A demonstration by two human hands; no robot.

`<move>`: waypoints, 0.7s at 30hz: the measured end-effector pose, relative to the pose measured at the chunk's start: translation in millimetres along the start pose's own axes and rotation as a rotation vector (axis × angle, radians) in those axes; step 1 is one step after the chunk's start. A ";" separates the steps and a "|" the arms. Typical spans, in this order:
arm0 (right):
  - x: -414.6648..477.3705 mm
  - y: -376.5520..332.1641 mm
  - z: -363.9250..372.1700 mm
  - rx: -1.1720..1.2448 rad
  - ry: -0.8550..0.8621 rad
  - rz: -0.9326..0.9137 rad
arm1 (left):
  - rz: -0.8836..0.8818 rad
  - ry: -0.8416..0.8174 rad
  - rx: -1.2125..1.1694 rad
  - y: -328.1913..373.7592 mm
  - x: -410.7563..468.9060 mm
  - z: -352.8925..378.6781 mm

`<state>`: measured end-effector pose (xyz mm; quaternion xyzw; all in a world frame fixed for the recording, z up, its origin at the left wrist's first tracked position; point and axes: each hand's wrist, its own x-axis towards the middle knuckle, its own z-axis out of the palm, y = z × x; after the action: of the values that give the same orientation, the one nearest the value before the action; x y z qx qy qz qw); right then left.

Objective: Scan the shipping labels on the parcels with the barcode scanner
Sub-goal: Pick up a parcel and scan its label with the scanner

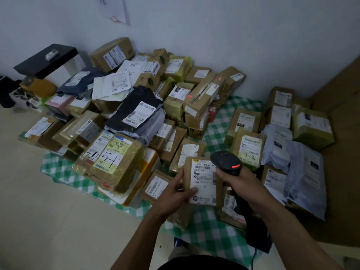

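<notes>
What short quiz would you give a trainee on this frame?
1. True or false: the left hand holds the scanner.
2. The scanner's light glows: A red, B green, C blue.
3. Fill in: the parcels lie on a green-checked ____.
Key: 1 false, the right hand grips it; the left hand holds a box. 2 A. 3 cloth.
</notes>
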<state>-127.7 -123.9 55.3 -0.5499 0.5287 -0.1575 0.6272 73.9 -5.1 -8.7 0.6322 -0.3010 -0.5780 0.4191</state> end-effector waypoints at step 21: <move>-36.3 -87.3 -70.1 0.004 0.121 -0.123 | 0.445 0.222 0.211 112.3 138.9 67.5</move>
<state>-167.0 -162.5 159.3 -0.5695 0.5307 -0.2298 0.5842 40.1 -190.1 24.7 0.6503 -0.4433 -0.3642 0.4979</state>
